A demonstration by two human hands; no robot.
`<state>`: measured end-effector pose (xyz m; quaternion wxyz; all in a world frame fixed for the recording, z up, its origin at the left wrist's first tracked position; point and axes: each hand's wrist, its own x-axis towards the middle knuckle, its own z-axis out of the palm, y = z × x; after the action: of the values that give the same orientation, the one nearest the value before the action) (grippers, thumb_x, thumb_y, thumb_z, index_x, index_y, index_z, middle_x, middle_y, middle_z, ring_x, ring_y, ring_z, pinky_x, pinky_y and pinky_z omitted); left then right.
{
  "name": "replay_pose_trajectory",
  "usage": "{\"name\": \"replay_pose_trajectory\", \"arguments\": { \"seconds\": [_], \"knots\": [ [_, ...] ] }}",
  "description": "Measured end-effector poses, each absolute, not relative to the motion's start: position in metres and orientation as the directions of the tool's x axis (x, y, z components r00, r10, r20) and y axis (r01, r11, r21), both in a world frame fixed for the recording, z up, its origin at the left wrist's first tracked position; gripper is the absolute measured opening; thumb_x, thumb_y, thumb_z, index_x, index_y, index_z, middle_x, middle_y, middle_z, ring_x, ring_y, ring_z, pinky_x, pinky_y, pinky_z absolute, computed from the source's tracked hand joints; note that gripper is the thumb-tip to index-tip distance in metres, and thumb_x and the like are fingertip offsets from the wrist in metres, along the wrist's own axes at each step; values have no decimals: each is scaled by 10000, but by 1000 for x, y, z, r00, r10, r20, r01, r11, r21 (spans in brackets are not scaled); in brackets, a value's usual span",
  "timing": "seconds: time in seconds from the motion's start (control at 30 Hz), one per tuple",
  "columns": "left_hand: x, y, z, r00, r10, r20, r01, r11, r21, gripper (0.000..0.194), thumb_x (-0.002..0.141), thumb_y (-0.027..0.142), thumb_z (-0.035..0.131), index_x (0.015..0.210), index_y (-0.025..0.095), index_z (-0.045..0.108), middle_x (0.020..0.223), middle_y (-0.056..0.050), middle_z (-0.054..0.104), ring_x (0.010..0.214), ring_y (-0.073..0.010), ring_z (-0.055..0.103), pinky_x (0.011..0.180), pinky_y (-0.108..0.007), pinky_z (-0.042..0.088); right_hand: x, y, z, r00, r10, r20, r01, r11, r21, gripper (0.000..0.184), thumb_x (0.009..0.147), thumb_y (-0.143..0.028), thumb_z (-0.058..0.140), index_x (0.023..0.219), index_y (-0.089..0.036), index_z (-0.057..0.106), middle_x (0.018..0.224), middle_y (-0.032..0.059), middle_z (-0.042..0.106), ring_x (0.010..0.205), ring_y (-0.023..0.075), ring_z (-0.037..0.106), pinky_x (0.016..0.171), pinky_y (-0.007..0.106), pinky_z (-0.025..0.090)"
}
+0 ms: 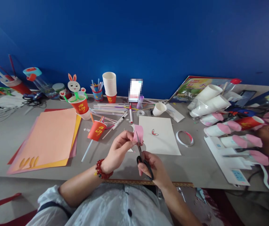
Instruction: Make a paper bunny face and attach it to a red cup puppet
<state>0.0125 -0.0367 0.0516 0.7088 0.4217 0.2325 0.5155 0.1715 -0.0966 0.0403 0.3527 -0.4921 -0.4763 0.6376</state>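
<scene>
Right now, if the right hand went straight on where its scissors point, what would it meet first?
Most likely the pink paper held in the left hand: the scissors overlap it in view, though depth makes actual contact hard to judge.

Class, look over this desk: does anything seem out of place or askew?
The coloured sheets on the left lie askew, their edges misaligned. The straws near the middle lie loose at different angles rather than bundled. I see no spill.
</scene>
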Motion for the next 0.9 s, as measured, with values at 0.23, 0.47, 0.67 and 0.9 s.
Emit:
{"name": "replay_pose_trajectory", "arguments": {
  "seconds": [0.23, 0.47, 0.67, 0.9],
  "knots": [
    [14, -38, 52, 358, 930, 85, -528, 126, 840, 133, 885, 226, 659, 811, 189, 556, 822, -6, 602, 811, -149, 599, 701, -258, 461, 171, -96, 37, -256, 923, -288, 1, -298, -955, 547, 686, -701, 725, 698, -211, 484, 523, -37, 556, 466, 103, 469, 491, 231, 328],
    [15, -38, 53, 361, 930, 64, -523, 145, 840, 153, 878, 253, 667, 807, 188, 548, 819, -4, 613, 826, -161, 619, 726, -271, 470, 171, -95, 37, -249, 929, -275, 16, -280, -960, 546, 689, -698, 724, 684, -213, 474, 514, -36, 554, 460, 105, 473, 489, 234, 329],
    [15, -37, 53, 374, 925, 65, -539, 160, 827, 136, 879, 227, 661, 809, 190, 550, 813, 4, 618, 824, -147, 609, 739, -263, 463, 173, -96, 35, -248, 928, -277, 10, -284, -959, 544, 687, -699, 724, 687, -215, 475, 512, -37, 552, 456, 108, 473, 486, 234, 331],
    [13, -35, 55, 401, 916, 29, -524, 203, 827, 133, 859, 230, 675, 825, 187, 553, 820, -3, 624, 821, -157, 614, 734, -267, 456, 173, -96, 35, -226, 926, -302, 29, -303, -952, 548, 670, -692, 739, 674, -217, 464, 509, -41, 544, 449, 107, 477, 473, 232, 341]
  ]
}}
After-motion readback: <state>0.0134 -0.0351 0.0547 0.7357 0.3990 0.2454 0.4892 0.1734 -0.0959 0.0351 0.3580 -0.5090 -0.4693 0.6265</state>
